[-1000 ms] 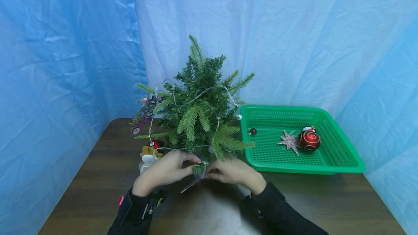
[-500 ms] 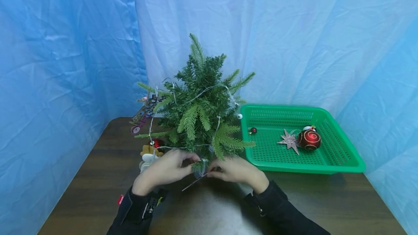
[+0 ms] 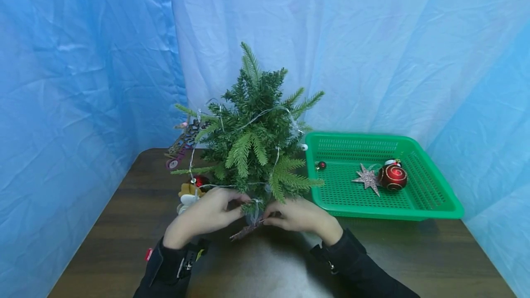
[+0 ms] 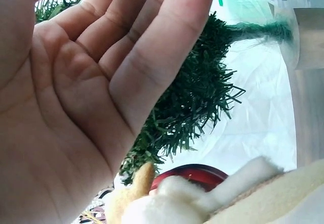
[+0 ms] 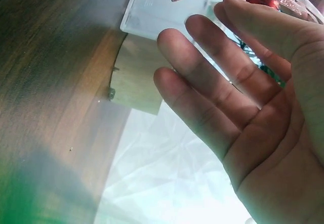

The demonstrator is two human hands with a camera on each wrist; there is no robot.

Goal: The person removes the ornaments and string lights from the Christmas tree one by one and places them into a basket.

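at the lower centre of the head view, the right hand (image 3: 296, 215) pinches the edge of a glittery pink ornament (image 3: 245, 232) between thumb and forefinger. in the right wrist view its other three fingers are spread and hold nothing, and the ornament shows at the top of the frame. the ornament hangs tilted below a low branch tip (image 3: 248, 207) of a small tree (image 3: 252, 151), with a sheer ribbon (image 3: 253, 217) above it, between the two hands.

the left hand (image 3: 211, 213), left of the branch tip, has thumb and forefinger bent toward it; the fingertips are hidden in the left wrist view, so i cannot tell whether they grip it.

the tree stands in the middle of the frame, with a clear cord looped around it. left of the left hand is a tan and white plush (image 3: 189, 194), just below a red ball (image 3: 200, 181); a purple-wheeled cutout (image 3: 180, 148) is at the tree's left side.

at right of the frame, a green basket (image 3: 385, 214) holds a glitter star (image 3: 367, 179), a big red ball (image 3: 392, 177) beside the star, and a small ball (image 3: 322, 165) well apart near the basket's left wall. all this is on a dark wooden table (image 3: 103, 229) in front of blue curtains (image 3: 256, 8).
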